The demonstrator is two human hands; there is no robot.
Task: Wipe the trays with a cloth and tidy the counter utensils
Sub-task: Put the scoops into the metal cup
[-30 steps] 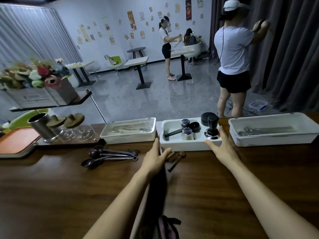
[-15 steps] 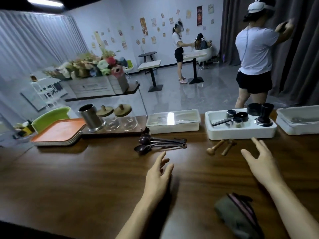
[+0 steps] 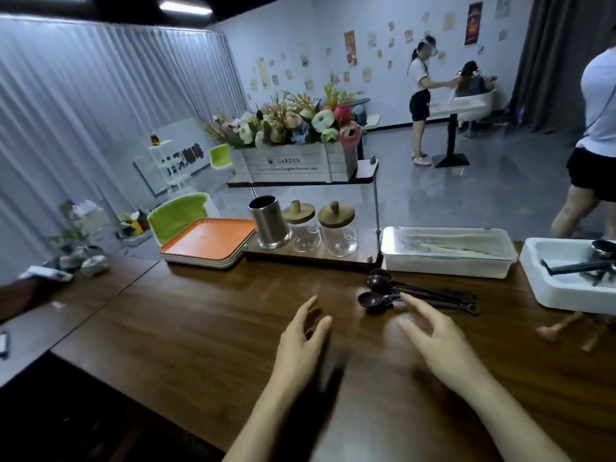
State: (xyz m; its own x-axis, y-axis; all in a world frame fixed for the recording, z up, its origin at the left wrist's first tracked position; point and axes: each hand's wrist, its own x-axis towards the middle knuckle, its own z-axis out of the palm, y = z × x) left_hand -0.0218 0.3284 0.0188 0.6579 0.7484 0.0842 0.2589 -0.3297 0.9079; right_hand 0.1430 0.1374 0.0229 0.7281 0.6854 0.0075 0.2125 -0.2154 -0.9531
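A stack of trays (image 3: pixel 206 241) with an orange one on top lies at the back left of the dark wooden counter (image 3: pixel 206 328). Several dark measuring spoons (image 3: pixel 413 295) lie in front of a white lidded box (image 3: pixel 446 251). My left hand (image 3: pixel 305 341) hovers over the counter with fingers relaxed and holds nothing. My right hand (image 3: pixel 436 338) is beside it, fingers spread, its fingertips close to the nearest spoon bowl. No cloth is in view. Two small wooden tools (image 3: pixel 566 328) lie at the right.
A steel cup (image 3: pixel 268 221) and two lidded glass jars (image 3: pixel 318 228) stand on a low shelf under a flower box (image 3: pixel 293 161). A white tub (image 3: pixel 573 278) with dark utensils sits at the right edge. People stand in the room beyond the counter.
The view has swung left, so the trays and flower box are now near the middle. Both hands moved left along the counter; the right hand now nears the spoons. The cloth dropped out of view.
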